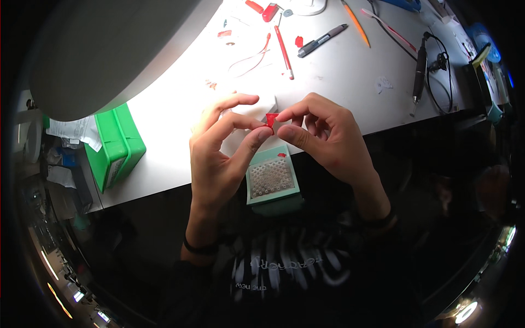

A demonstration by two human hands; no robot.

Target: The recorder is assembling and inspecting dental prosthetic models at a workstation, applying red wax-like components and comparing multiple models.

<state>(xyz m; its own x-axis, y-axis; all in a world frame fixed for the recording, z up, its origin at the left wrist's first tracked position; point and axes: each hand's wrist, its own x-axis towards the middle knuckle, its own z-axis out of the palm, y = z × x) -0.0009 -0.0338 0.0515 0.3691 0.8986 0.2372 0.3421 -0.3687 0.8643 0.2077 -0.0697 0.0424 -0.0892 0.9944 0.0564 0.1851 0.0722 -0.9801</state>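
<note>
Between the thumb and index finger of my left hand (221,136), a small red piece (271,118) is pinched. It has a flared, three-cornered top and a narrow curved lower part. My right hand (331,136) comes at it from the right, the index fingertip at its upper corner. The right thumb is apart from that finger, and the other right fingers are curled. Below both hands is a pale green tray (297,191) with a grey perforated panel (270,179). A red scrap (281,154) lies at the tray's far edge. Behind the fingers, a white block (266,104) is partly hidden.
A large lamp shade (120,49) overhangs the upper left, above a green box (117,145). Farther back lie a red pencil (283,52), a dark pen (322,41), an orange pencil (356,24), a toothbrush (391,30) and red scraps. At right is a corded black tool (420,74).
</note>
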